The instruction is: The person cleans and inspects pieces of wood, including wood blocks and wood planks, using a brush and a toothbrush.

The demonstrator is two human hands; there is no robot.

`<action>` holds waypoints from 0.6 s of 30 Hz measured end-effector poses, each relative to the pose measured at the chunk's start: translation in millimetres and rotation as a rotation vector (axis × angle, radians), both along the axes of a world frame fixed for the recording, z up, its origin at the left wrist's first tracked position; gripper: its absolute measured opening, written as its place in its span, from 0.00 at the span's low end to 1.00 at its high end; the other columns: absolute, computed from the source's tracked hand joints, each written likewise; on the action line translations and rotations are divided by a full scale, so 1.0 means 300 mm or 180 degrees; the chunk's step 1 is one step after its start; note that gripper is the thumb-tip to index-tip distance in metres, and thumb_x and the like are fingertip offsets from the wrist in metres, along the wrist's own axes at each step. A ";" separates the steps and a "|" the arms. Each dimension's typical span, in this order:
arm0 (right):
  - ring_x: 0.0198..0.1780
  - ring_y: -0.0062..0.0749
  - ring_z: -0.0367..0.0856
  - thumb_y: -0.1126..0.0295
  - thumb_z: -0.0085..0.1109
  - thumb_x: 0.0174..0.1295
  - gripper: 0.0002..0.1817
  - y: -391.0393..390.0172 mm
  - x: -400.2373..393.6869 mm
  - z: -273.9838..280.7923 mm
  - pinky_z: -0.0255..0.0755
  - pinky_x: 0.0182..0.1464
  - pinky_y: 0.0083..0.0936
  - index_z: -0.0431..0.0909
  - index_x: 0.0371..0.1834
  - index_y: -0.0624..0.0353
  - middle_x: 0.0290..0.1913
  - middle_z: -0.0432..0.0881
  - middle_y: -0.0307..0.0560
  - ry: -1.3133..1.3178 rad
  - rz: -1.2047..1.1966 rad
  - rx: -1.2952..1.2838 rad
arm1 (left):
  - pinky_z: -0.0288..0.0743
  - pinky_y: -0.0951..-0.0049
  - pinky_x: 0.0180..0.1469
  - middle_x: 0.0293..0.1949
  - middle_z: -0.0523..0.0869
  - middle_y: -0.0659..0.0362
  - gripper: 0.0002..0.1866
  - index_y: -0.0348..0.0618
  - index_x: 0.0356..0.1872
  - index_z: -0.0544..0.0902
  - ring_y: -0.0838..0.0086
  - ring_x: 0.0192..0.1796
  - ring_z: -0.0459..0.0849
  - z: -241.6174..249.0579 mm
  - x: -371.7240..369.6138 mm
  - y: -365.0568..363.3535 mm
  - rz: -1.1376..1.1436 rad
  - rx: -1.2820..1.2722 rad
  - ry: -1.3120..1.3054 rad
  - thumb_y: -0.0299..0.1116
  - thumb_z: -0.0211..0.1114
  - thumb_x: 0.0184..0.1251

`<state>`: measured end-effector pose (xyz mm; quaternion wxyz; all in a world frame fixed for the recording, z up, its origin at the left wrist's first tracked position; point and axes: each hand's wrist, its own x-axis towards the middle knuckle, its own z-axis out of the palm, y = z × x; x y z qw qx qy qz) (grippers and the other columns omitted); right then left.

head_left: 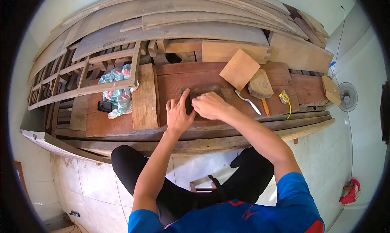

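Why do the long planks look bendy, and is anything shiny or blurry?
Head view: the long planks bow, likely from a very wide lens, and the corners go black; pale glare shines on the tiled floor; marks on the wooden block are too fuzzy to read.

A dark, flat piece (212, 88) is lying on the reddish-brown board (172, 75), its worn-looking surface showing uneven dark and brown patches. Its near side is partly hiding beneath the hands, leaving its full outline and thickness unclear.
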<state>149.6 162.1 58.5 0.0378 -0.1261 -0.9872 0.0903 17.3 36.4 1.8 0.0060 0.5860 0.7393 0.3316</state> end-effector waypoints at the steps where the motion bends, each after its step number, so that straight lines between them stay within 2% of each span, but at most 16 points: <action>1: 0.37 0.61 0.88 0.62 0.53 0.73 0.18 0.009 -0.002 0.009 0.80 0.42 0.53 0.84 0.30 0.62 0.32 0.88 0.62 -0.0005 0.0008 -0.0072 | 0.57 0.48 0.76 0.54 0.89 0.52 0.47 0.52 0.81 0.61 0.55 0.62 0.77 -0.001 0.001 0.001 -0.0003 0.0040 0.0022 0.43 0.75 0.63; 5: 0.38 0.64 0.87 0.60 0.52 0.75 0.19 0.056 -0.024 0.000 0.79 0.44 0.56 0.84 0.32 0.63 0.35 0.88 0.63 0.0175 -0.0396 -0.0503 | 0.58 0.48 0.76 0.61 0.85 0.51 0.47 0.51 0.80 0.64 0.54 0.63 0.77 0.004 -0.001 0.004 -0.0057 0.0085 -0.0114 0.48 0.77 0.62; 6: 0.39 0.64 0.87 0.59 0.52 0.75 0.19 0.068 -0.031 0.000 0.79 0.45 0.57 0.84 0.33 0.62 0.35 0.88 0.63 0.0096 -0.0290 -0.0511 | 0.60 0.48 0.75 0.65 0.82 0.52 0.46 0.51 0.79 0.66 0.53 0.63 0.77 0.001 -0.001 0.005 -0.0056 0.0071 -0.0135 0.49 0.78 0.62; 9: 0.39 0.64 0.87 0.58 0.51 0.75 0.19 0.052 -0.019 0.017 0.78 0.45 0.57 0.84 0.35 0.61 0.35 0.88 0.64 0.0085 -0.0286 -0.0694 | 0.61 0.48 0.74 0.64 0.83 0.53 0.45 0.51 0.78 0.66 0.52 0.63 0.77 0.012 -0.001 -0.001 -0.0061 0.0002 -0.0172 0.48 0.78 0.62; 10: 0.39 0.64 0.85 0.61 0.53 0.75 0.16 0.054 0.000 0.003 0.78 0.43 0.54 0.83 0.34 0.60 0.36 0.88 0.61 0.0368 -0.0286 -0.0755 | 0.62 0.49 0.74 0.65 0.82 0.56 0.42 0.51 0.77 0.69 0.52 0.63 0.77 0.016 -0.001 -0.002 -0.0064 0.0033 -0.0212 0.45 0.78 0.62; 13: 0.37 0.53 0.87 0.66 0.55 0.74 0.12 0.033 0.094 0.051 0.78 0.40 0.43 0.81 0.35 0.60 0.36 0.88 0.55 0.1043 -0.0390 -0.1319 | 0.63 0.51 0.73 0.66 0.82 0.57 0.37 0.52 0.73 0.73 0.53 0.64 0.77 -0.009 -0.022 0.000 -0.0375 0.0301 -0.0359 0.40 0.78 0.63; 14: 0.36 0.44 0.87 0.68 0.57 0.74 0.09 0.027 0.138 0.035 0.77 0.39 0.37 0.81 0.37 0.60 0.35 0.87 0.52 0.1325 -0.0606 -0.1605 | 0.66 0.54 0.71 0.69 0.82 0.56 0.30 0.51 0.67 0.78 0.53 0.64 0.77 0.021 -0.031 -0.010 -0.0529 0.0541 -0.0345 0.34 0.77 0.63; 17: 0.36 0.23 0.84 0.69 0.61 0.74 0.07 0.054 0.277 -0.029 0.76 0.39 0.23 0.84 0.44 0.61 0.35 0.87 0.43 0.1897 -0.1075 -0.2009 | 0.67 0.54 0.71 0.67 0.83 0.56 0.23 0.47 0.60 0.83 0.53 0.66 0.76 0.020 -0.048 -0.015 -0.0506 0.0407 -0.0258 0.33 0.77 0.64; 18: 0.35 0.23 0.84 0.70 0.61 0.74 0.07 0.055 0.310 -0.066 0.76 0.39 0.22 0.85 0.45 0.61 0.36 0.88 0.42 0.2081 -0.1230 -0.2123 | 0.69 0.55 0.69 0.64 0.84 0.55 0.19 0.46 0.56 0.86 0.52 0.64 0.77 0.035 -0.044 -0.019 -0.0470 0.0449 -0.0149 0.32 0.77 0.64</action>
